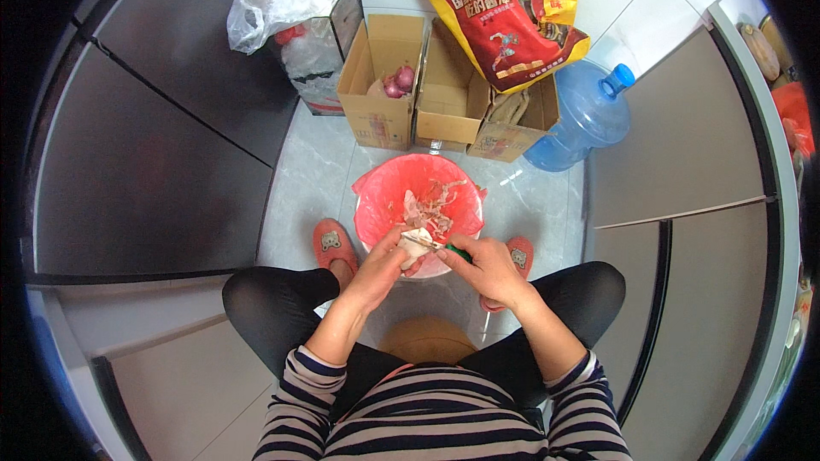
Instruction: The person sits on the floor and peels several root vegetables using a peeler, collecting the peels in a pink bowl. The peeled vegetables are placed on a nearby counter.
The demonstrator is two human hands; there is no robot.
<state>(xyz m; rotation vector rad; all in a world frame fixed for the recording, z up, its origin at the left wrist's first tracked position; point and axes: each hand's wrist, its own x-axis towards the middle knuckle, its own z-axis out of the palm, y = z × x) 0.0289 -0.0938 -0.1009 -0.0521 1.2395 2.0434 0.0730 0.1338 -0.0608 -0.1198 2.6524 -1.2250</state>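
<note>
Over the near part of a bin lined with a red plastic bag (378, 205), my left hand (382, 264) holds a pale, whitish root vegetable piece (415, 248); its exact kind cannot be told. My right hand (482, 267) grips the green handle of a peeler or small knife (459, 253), whose metal part lies against the pale piece. Brownish and pinkish peelings (437, 208) lie inside the bin, beyond my hands. My fingers partly hide the piece and the tool.
Cardboard boxes (378, 125), one with red onions (400, 81), stand beyond the bin. A red shopping bag (493, 25) rests on them, beside a blue water jug (586, 112). Dark cabinet doors (154, 192) flank the left, grey ones (685, 134) the right. My slippered feet straddle the bin.
</note>
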